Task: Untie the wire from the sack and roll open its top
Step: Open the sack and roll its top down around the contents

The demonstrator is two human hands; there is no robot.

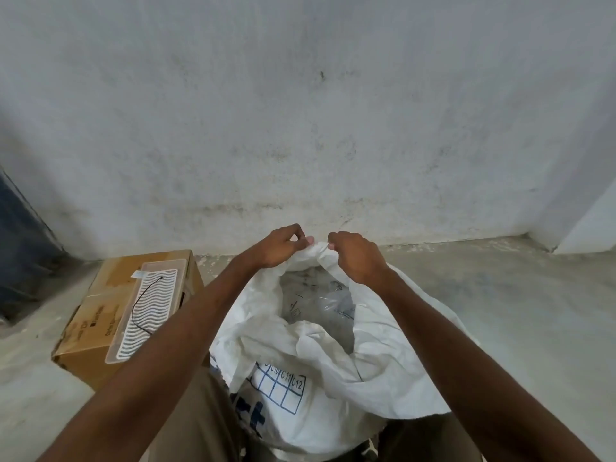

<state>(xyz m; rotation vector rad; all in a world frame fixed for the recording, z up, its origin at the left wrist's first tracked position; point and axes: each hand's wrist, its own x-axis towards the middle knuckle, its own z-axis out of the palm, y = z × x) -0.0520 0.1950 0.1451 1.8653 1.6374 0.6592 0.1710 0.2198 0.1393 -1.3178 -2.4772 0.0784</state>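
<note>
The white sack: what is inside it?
Through the open mouth of the white sack, clear plastic packaging with dark printing shows. What it wraps, and anything deeper, is hidden by the sack's folds.

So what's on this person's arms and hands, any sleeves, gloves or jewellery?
Nothing visible. Both forearms are bare, with no sleeves in view. The left hand and right hand have no gloves, rings, watch or bands. Olive-brown trousers show below.

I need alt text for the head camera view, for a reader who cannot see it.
Two bare hands, left hand and right hand, pinch the far rim of an open white sack on a concrete floor. A cardboard box with a black wire on top sits left.
</note>
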